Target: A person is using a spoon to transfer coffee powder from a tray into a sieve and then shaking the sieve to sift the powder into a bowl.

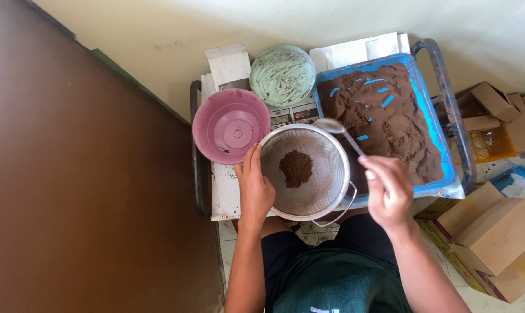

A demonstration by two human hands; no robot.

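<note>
A round metal sieve (326,197) sits in front of me with a small heap of brown powder (296,168) in its mesh. My left hand (254,188) grips the sieve's left rim. My right hand (389,191) holds the handle of a metal spoon (331,126), whose bowl rests over the sieve's far rim. To the right lies a blue tray (445,168) filled with brown powder (390,116).
A pink plastic bowl (230,124) and a pale green speckled bowl (282,74) stand at the back left on a small cart (195,174). White bags (229,64) lie behind them. Cardboard boxes (494,232) crowd the floor at right. A brown wall (71,174) is at left.
</note>
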